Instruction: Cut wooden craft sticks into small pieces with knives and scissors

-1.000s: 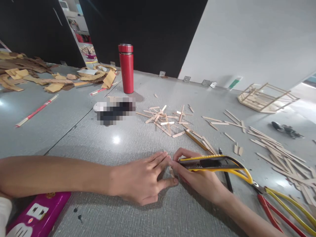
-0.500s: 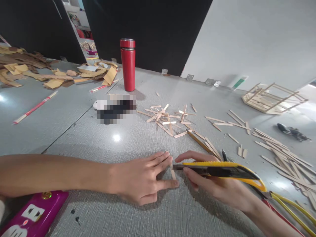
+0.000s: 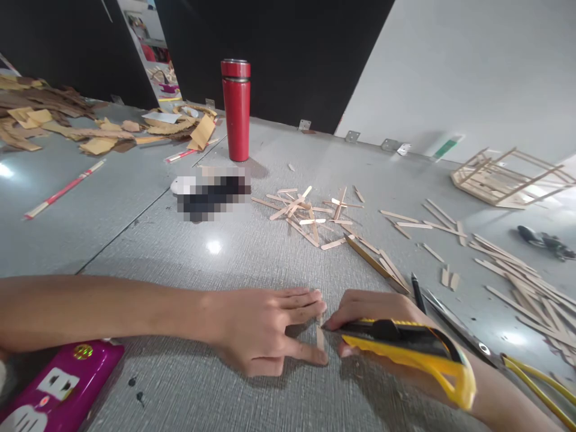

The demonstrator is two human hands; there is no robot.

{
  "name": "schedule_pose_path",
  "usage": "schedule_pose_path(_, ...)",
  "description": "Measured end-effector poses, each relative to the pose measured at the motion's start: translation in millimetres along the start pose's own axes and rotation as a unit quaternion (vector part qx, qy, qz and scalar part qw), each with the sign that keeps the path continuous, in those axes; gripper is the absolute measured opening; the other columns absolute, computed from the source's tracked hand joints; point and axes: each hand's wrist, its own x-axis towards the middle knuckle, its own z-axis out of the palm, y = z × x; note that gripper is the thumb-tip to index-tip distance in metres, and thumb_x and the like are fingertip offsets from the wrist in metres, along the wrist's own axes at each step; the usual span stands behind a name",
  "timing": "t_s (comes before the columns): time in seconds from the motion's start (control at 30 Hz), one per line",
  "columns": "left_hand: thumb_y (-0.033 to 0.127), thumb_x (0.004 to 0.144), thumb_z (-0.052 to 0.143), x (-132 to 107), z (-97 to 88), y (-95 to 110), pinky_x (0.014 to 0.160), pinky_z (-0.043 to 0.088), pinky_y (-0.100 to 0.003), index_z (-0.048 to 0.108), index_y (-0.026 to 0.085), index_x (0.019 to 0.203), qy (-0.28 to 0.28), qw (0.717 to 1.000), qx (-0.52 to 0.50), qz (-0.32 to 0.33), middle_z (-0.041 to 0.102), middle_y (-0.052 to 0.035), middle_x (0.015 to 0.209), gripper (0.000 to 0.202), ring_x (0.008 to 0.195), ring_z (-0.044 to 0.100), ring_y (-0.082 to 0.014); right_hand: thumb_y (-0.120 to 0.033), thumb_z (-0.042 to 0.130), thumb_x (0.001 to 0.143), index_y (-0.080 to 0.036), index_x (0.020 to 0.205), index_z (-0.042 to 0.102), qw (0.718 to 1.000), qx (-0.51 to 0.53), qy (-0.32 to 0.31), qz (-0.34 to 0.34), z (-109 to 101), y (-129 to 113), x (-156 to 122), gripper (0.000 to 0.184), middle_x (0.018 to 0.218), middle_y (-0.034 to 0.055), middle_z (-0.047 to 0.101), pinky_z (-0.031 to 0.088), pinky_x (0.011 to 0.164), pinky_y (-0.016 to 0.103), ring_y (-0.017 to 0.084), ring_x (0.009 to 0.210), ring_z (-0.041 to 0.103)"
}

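Note:
My left hand (image 3: pixel 265 330) lies spread on the table, its fingertips pressing down on a small wooden craft stick (image 3: pixel 320 339). The stick's middle shows between the fingers; its ends are partly covered. My right hand (image 3: pixel 382 306) is closed round a yellow and black utility knife (image 3: pixel 409 348). The knife's tip is at the stick, between the spread fingers of my left hand. Just beyond my right hand lie a black pen (image 3: pixel 418 293) and tweezers (image 3: pixel 373 259).
Loose craft sticks (image 3: pixel 297 207) lie ahead, with more sticks (image 3: pixel 526 282) at the right. A red flask (image 3: pixel 237 114) stands behind. Scissors (image 3: pixel 463 330) with yellow handles lie beside my right arm. A purple case (image 3: pixel 67 384) is at the lower left, and a wooden stick frame (image 3: pixel 508 180) far right.
My right hand has turned the knife, so its handle end has swung down and toward me. The blade tip stays by the stick. My left hand has barely moved.

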Motion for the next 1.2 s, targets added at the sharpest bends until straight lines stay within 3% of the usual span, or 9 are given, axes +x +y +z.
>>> schedule_pose_path(0.1,0.026,0.096,0.055,1,-2.1,-2,0.130,0.026,-0.045,0.059,0.029,0.149,-0.023,1.000,-0.005,0.003,0.049,-0.0116,0.159,0.053,0.159,0.025,-0.0281,-0.037,0.074,0.090,-0.028,0.097,0.079,0.998,-0.050,0.023,-0.013,0,-3,0,0.013,0.097,0.0057,0.074,0.057,0.067,0.033,0.019,0.071,0.068)
schedule_pose_path(0.23,0.025,0.095,0.056,0,-2.5,-4,0.130,0.026,-0.044,0.062,0.030,0.146,-0.012,1.000,-0.018,0.010,0.049,-0.0104,0.159,0.051,0.158,0.026,-0.0272,-0.028,0.067,0.093,-0.026,0.103,0.073,0.998,-0.044,-0.014,0.030,-2,-20,0,0.011,0.087,0.0037,0.074,0.056,0.064,0.031,0.018,0.069,0.067)
schedule_pose_path(0.37,0.023,0.096,0.055,-1,-1.0,-5,0.130,0.024,-0.043,0.063,0.028,0.145,-0.002,1.000,-0.029,0.012,0.049,-0.0121,0.159,0.050,0.159,0.023,-0.0279,-0.033,0.070,0.091,-0.026,0.102,0.071,0.999,-0.024,-0.003,0.040,-4,-30,-3,0.013,0.089,0.0043,0.075,0.057,0.063,0.031,0.019,0.070,0.068)
schedule_pose_path(0.53,0.024,0.096,0.054,-1,1.1,-7,0.131,0.022,-0.045,0.061,0.027,0.147,-0.016,0.999,-0.050,0.014,0.045,-0.0116,0.162,0.052,0.160,0.018,-0.0284,-0.045,0.058,0.098,-0.023,0.099,0.068,0.999,0.020,0.026,0.013,-2,-24,-7,0.024,0.084,0.0064,0.074,0.054,0.057,0.030,0.017,0.060,0.064)
schedule_pose_path(0.67,0.022,0.095,0.054,-1,3.0,-9,0.131,0.021,-0.046,0.062,0.023,0.146,-0.001,0.997,-0.073,0.023,0.042,-0.0153,0.164,0.052,0.159,0.019,-0.0316,-0.040,0.053,0.101,-0.023,0.090,0.063,0.999,-0.006,0.036,-0.029,1,-17,-7,0.023,0.082,0.0061,0.073,0.049,0.055,0.028,0.016,0.061,0.062)
schedule_pose_path(1.1,0.022,0.096,0.052,0,2.8,-7,0.131,0.022,-0.046,0.063,0.024,0.146,-0.005,0.997,-0.070,0.015,0.044,-0.0139,0.162,0.051,0.160,0.018,-0.0298,-0.032,0.058,0.095,-0.024,0.088,0.060,0.997,-0.010,0.044,-0.063,10,-6,-3,0.011,0.080,0.0035,0.073,0.050,0.055,0.025,0.013,0.055,0.061)
schedule_pose_path(1.2,0.022,0.096,0.052,0,2.7,-7,0.131,0.022,-0.046,0.063,0.024,0.146,-0.003,0.997,-0.072,0.017,0.044,-0.0166,0.161,0.051,0.160,0.017,-0.0303,-0.030,0.061,0.095,-0.024,0.098,0.062,0.999,-0.016,0.020,-0.036,8,-6,-5,0.007,0.077,0.0010,0.071,0.049,0.053,0.025,0.013,0.055,0.061)
